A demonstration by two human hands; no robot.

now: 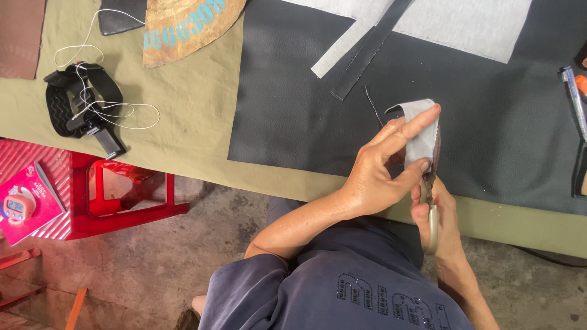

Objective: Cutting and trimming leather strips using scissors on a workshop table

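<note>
Far left: red plastic stool [131, 195] below the worktop's near edge, a pink booklet [27, 201] on the red surface beside it. On the olive-cloth worktop [195, 104], a black head strap [82, 101] with a tangle of white cord [116, 110] sits near the left end, close to the near edge; bare cloth lies between it and the dark grey sheet [293, 110]. A curved brown cardboard piece [183, 27] lies at the far edge. The sheet's left edge runs straight, near to far; two loose strips [361, 49] cross its far part at a slant, under a pale grey panel [465, 24]. Open dark surface right of the hands, out to the pens [575, 98] at the right edge. Left hand [379, 171]: fingers pinching a small grey piece [422, 137], index laid along its top edge, thumb pressed at its lower corner, held just above the sheet's near edge. Right hand [443, 226], directly nearer, fingers closed round the beige handle of scissors [431, 208], blades touching the piece's right edge. Concrete floor [153, 269] below, unobstructed between stool and the person's lap.
</note>
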